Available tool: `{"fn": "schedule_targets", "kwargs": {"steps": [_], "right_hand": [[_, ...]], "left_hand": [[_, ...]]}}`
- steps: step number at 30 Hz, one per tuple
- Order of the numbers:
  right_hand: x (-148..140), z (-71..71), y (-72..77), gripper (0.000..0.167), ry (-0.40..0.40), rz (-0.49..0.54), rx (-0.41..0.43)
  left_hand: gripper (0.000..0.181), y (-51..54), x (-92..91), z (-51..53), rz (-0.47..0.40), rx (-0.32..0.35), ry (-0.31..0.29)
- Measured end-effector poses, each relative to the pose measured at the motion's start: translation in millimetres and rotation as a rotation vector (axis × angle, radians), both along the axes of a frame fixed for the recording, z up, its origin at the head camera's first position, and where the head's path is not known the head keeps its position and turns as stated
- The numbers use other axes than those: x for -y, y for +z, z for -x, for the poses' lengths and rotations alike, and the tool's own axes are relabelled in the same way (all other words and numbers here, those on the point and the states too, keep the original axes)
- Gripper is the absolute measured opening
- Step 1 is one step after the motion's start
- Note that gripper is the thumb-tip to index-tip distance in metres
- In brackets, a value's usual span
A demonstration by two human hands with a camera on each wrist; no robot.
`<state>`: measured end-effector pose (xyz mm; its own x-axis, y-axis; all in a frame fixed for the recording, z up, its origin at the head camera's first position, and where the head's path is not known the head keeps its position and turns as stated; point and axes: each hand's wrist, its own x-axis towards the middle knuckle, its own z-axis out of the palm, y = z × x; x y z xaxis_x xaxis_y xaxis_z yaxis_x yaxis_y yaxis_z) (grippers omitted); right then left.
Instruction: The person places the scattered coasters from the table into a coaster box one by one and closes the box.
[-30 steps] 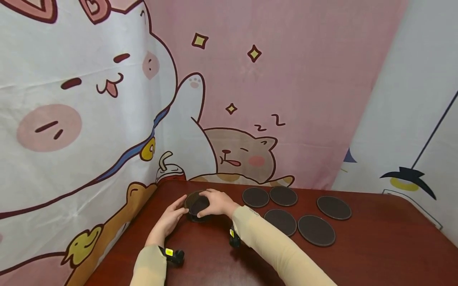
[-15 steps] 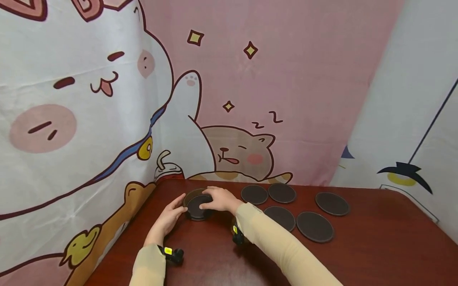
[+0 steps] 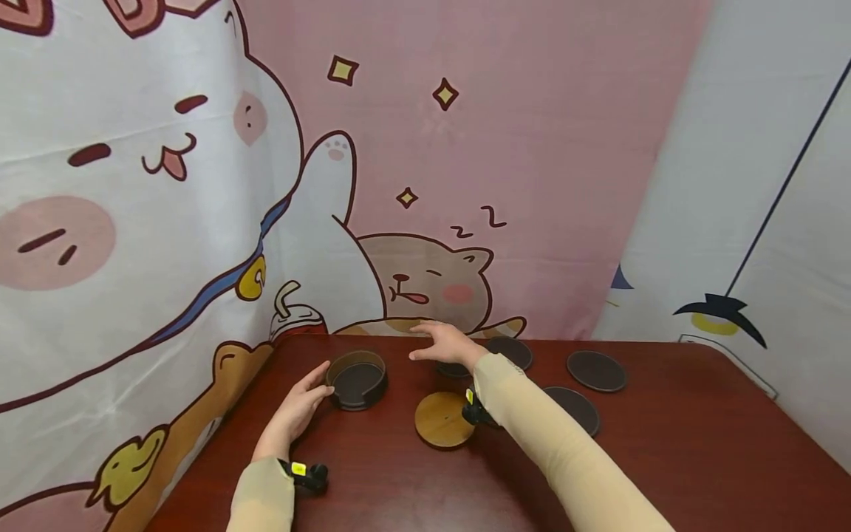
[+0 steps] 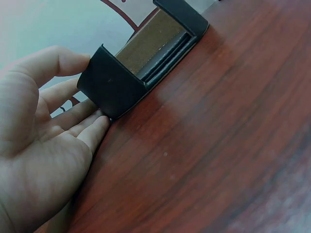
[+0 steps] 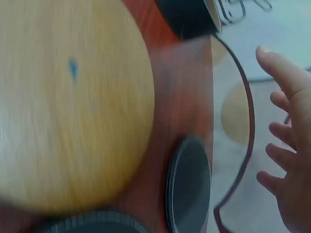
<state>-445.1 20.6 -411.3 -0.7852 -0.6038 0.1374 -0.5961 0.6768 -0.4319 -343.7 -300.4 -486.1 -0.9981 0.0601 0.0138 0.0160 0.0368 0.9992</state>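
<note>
A round black coaster holder (image 3: 382, 387) with a brown inner wall and a cut-out front stands upright on the table. At least one black coaster (image 3: 357, 383) lies flat inside it. My left hand (image 3: 296, 411) touches the holder's outer left side with thumb and fingertips, the fingers fairly straight. My right hand (image 3: 445, 346) holds nothing and hovers with fingers spread, right of the holder and near a black coaster (image 3: 453, 370) that it partly hides. A round wooden disc (image 3: 444, 420) lies below that hand, beside the right wrist camera; it also fills much of the right wrist view.
More round dark coasters lie to the right: one at the back (image 3: 513, 352), one farther right (image 3: 597, 371), and one partly behind the right forearm (image 3: 577, 410). The reddish-brown table (image 3: 372, 473) meets a printed cartoon curtain (image 3: 532, 148) at its back and left.
My right hand has let go of the coaster in the holder and moved right, away from it. The wooden disc has come into sight. My left hand stays at the holder.
</note>
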Motion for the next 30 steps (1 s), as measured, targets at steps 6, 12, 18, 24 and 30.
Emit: {"fn": "schedule_targets", "kwargs": {"steps": [6,12,18,24,30], "right_hand": [[-26.7,8.4,-7.2,0.074,-0.034,0.017,0.007],[-46.4,10.0,-28.0,0.082,-0.091,0.022,0.033],[-60.0,8.1,-41.8,0.086,-0.128,0.044,0.067],[-63.0,7.6,-43.5,0.09,-0.179,-0.004,0.159],[-60.0,6.8,-46.1,0.088,-0.245,-0.106,0.167]], "left_hand": [[0.068,-0.3,1.9,0.2,-0.01,-0.014,-0.003],[0.069,-0.2,1.7,-0.1,-0.007,-0.014,-0.002],[0.069,0.9,0.5,1.3,-0.013,-0.009,-0.008],[0.069,3.3,0.2,0.7,-0.004,-0.006,-0.005],[0.069,3.0,-0.7,-3.6,0.017,0.002,-0.007]]}}
